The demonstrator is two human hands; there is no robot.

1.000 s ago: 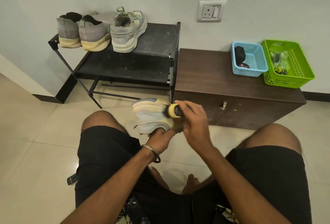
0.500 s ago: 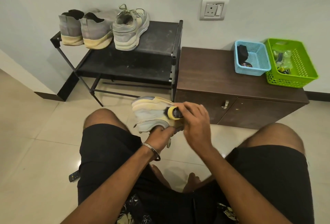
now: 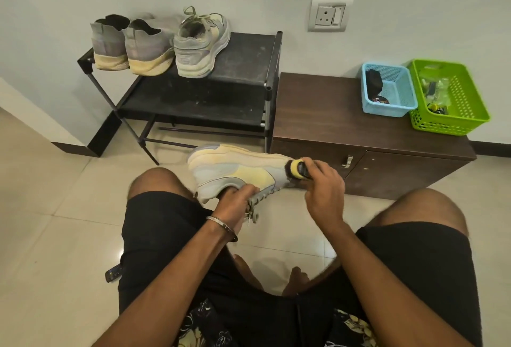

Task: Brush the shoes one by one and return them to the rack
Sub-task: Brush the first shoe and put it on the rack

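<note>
Tiled floor (image 3: 55,208); pale grey-yellow sneaker (image 3: 235,172) (sole up), brush (image 3: 297,169) at toe.

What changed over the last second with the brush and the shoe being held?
The right hand drew the yellow-and-black brush from mid-shoe out to the toe end of the pale yellow-and-grey sneaker. The left hand kept its grip in the sneaker's opening, though the sneaker's sidewall now shows more. The three grey shoes stayed on the black metal rack.
</note>
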